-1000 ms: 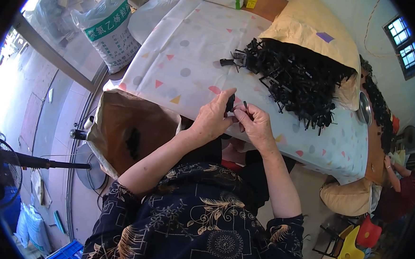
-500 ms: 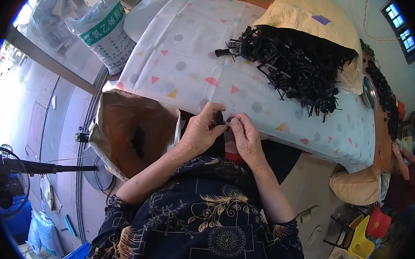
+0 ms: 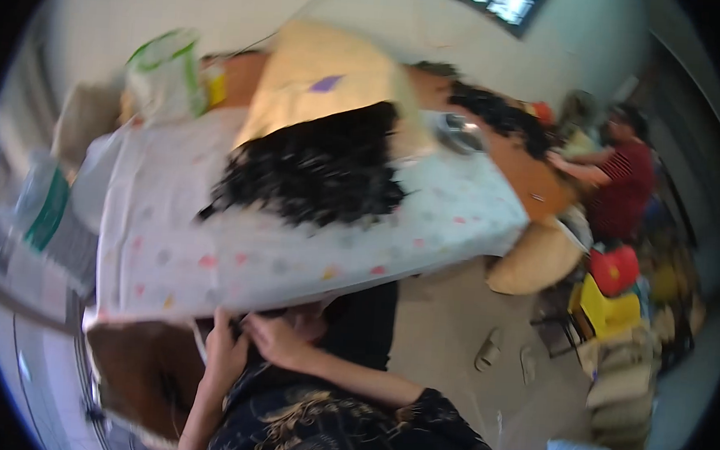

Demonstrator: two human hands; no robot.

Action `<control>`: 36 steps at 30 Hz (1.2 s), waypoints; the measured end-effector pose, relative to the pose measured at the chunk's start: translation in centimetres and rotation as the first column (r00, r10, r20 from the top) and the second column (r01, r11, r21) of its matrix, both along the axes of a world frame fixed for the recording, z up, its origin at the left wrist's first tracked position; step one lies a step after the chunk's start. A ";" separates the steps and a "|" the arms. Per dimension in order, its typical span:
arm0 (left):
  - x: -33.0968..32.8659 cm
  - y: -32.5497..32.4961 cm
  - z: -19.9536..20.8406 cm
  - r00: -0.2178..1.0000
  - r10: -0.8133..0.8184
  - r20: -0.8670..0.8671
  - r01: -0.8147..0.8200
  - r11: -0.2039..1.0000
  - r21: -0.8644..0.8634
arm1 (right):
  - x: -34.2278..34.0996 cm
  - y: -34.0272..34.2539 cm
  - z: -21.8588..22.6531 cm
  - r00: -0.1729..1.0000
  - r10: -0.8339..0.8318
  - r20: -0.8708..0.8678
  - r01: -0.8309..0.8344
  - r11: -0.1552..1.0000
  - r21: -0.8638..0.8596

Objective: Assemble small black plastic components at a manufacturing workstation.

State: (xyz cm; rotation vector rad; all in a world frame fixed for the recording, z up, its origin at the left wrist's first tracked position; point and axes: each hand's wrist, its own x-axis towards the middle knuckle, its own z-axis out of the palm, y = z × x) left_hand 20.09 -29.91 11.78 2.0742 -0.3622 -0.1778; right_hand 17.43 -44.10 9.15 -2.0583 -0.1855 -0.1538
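Observation:
My left hand point(image 3: 224, 350) and my right hand point(image 3: 280, 342) meet low in front of me, at the table's near edge. Their fingers are closed together around a small black plastic part point(image 3: 238, 326), smeared by motion and mostly hidden. Just left of my left hand gapes a large sack point(image 3: 125, 351) with a brown inside and a dark piece deep in it. Farther off, a heap of black plastic parts point(image 3: 314, 173) spills from a big cream sack point(image 3: 329, 58) onto the patterned tablecloth point(image 3: 185, 247).
A metal bowl point(image 3: 462, 135) stands behind the heap. Another person point(image 3: 626, 179) works at the far right beside more black parts point(image 3: 502, 118). Right of the table are a stuffed sack point(image 3: 535, 260), a yellow chair point(image 3: 606, 306) and slippers point(image 3: 488, 350). A white-green bag point(image 3: 167, 81) sits at the back left.
The view has swung to the right, so the table, heap and sack appear farther left, and the other person shows more fully. Both hands stay together at the table edge.

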 end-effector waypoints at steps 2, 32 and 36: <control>-0.3 0.1 -1.0 0.998 -0.051 0.036 0.049 0.998 0.040 | -0.3 0.2 -0.2 0.998 -0.051 0.044 0.047 0.996 0.071; -0.7 0.9 0.1 0.714 -0.558 -0.423 -0.113 0.505 -0.856 | 0.1 -2.8 0.8 0.854 0.469 -0.226 -0.068 0.530 0.845; -2.2 1.7 1.0 0.732 -0.414 -0.542 -0.255 0.571 -0.780 | -0.3 -2.4 2.0 0.841 0.508 -0.186 -0.151 0.550 0.821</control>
